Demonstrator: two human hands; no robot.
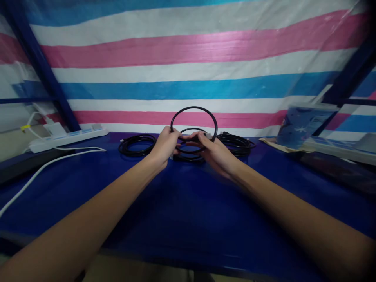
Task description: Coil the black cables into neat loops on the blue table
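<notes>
A black cable is held up in a round loop between both hands, above the blue tabletop. My left hand is closed, pinching the left side of the loop. My right hand is closed on its lower right side, with the thumb on top. A light-coloured connector shows beside the right fingers. Under the hands lies more coiled black cable, partly hidden. One coil of black cable rests left of my left hand, and another black coil sits behind my right hand.
A white power strip with a plugged-in charger stands at the back left, and a white cord runs forward from there. At the right are a blue patterned container and a dark flat object. Striped sheeting hangs behind the blue table.
</notes>
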